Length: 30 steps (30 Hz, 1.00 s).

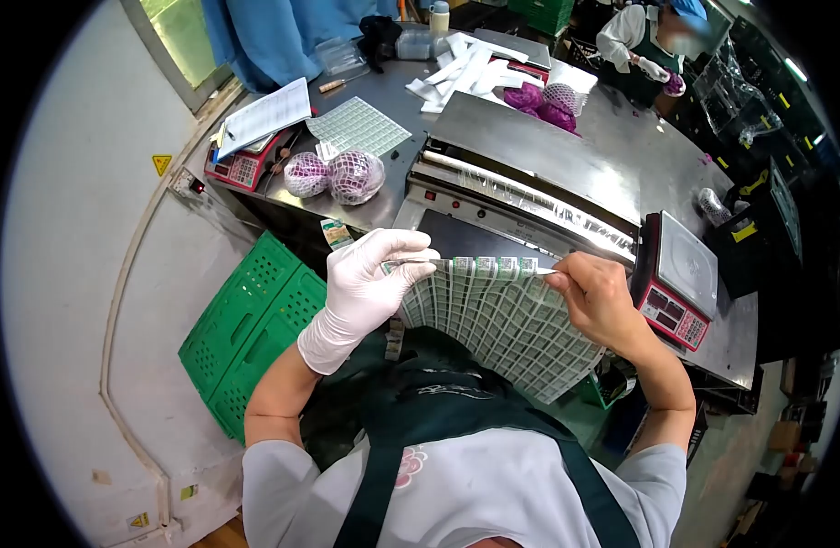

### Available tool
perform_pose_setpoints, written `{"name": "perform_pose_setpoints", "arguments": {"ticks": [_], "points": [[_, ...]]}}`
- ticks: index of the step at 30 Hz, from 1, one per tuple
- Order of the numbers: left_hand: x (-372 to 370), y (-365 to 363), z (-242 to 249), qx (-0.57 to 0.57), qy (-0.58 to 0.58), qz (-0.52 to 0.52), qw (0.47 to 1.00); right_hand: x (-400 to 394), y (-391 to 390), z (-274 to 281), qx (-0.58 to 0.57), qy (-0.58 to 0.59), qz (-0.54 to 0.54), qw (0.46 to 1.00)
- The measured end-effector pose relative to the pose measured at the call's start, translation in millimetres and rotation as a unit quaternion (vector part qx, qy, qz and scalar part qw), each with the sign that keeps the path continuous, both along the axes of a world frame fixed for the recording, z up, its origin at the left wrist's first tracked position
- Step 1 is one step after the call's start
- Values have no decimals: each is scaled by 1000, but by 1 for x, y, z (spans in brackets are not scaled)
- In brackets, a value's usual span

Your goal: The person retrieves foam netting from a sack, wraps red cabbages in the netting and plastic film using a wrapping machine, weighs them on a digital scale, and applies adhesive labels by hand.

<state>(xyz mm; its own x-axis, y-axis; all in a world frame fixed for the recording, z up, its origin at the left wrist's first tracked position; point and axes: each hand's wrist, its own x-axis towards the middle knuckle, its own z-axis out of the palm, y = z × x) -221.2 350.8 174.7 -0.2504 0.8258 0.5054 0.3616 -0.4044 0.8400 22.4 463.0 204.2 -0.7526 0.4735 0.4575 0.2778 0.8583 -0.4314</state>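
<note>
My left hand (369, 283), in a white glove, pinches the upper left edge of a sheet of small printed labels (502, 320). My bare right hand (602, 297) pinches the upper right corner, where a narrow white tip shows at the fingertips. Between the two hands the top row of labels is stretched level, and the rest of the sheet hangs curved in front of my apron. Just beyond it stands a film wrapping machine (520, 196) with a roll of clear film. Two round purple items in white foam nets (354, 176) sit past my left hand.
Red scales stand at right (676, 283) and left (242, 169), the left one under a clipboard (266, 117). Another label sheet (359, 126) lies behind the netted items. A green crate (255, 333) is at my left. A co-worker (648, 55) handles a purple item across the table.
</note>
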Motion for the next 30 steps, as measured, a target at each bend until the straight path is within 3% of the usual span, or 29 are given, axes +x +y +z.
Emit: {"name": "perform_pose_setpoints", "arguments": {"ticks": [3,4,5,7,8,13,15,19,30], "points": [[-6,-1,6,-35,6,-21,999,1,1,11,-86,-65,15,994],[-7,-2,10,-66,-9,-44,997,7,7,20,-167,-165,37,971],[-9,-2,16,-65,-9,-43,997,5,12,21,-165,-165,38,971],[-10,-1,27,-162,-63,-107,979,1,21,20,-225,-58,126,964],[-9,1,29,-155,-49,-112,980,-5,23,22,-244,-83,100,961],[-7,8,42,-171,-22,-118,978,-34,5,36,-88,-70,156,981],[-5,9,45,-159,31,-109,981,-44,3,32,107,-32,130,985],[-5,9,47,-164,46,-98,981,-53,2,24,209,-26,130,969],[-15,10,47,-178,5,-121,977,-68,12,11,161,17,171,972]]}}
